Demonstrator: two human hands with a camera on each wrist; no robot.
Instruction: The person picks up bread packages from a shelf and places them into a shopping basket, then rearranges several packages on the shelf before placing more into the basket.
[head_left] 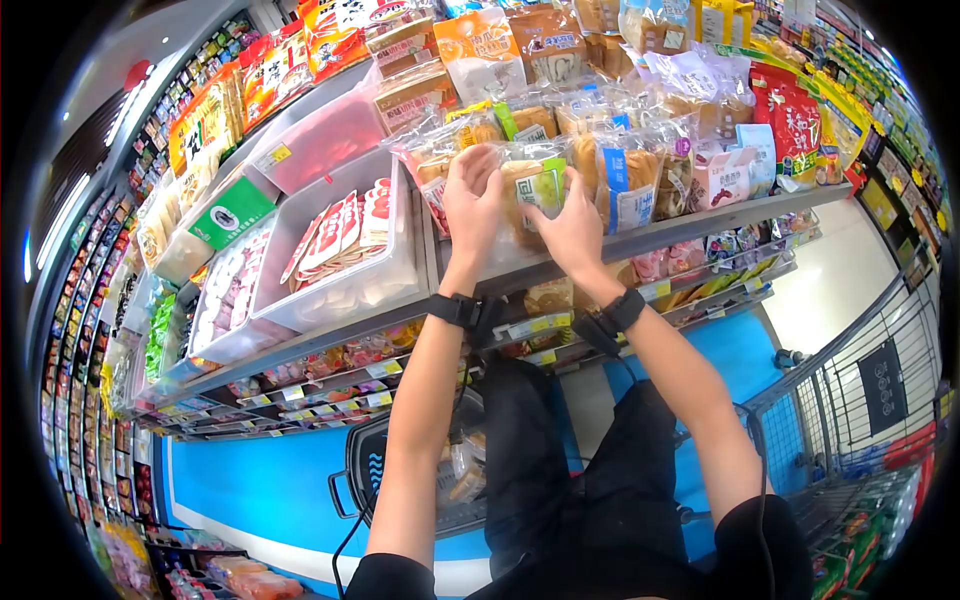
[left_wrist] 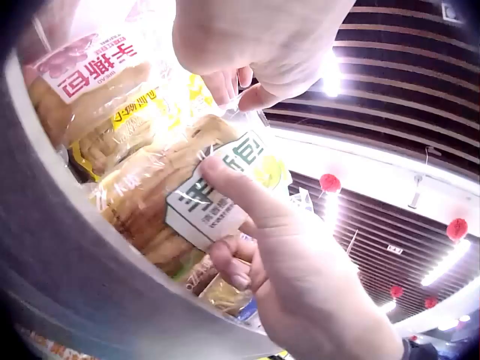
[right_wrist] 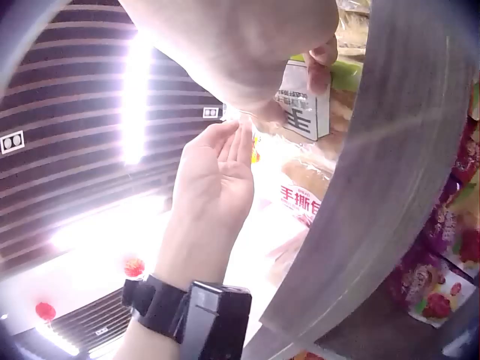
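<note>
A clear-wrapped bread package (head_left: 535,187) with a green and white label stands at the front of the shelf, between both hands. My right hand (head_left: 570,225) grips its right side, thumb on the label and fingers curled at the edge. The label (left_wrist: 217,199) shows beside that thumb in the left wrist view. My left hand (head_left: 470,205) is at the package's other end; its thumb and fingertips pinch the plastic wrapper. In the right wrist view the left hand (right_wrist: 214,180) reaches up to the wrapper, while the right hand covers part of the label.
More bagged breads (head_left: 628,185) crowd the shelf on both sides. Left of them stands a translucent bin (head_left: 350,285) of red and white packs. The grey shelf edge (head_left: 690,222) runs below the hands. A black basket (head_left: 365,480) sits on the floor; a shopping cart (head_left: 850,400) is at right.
</note>
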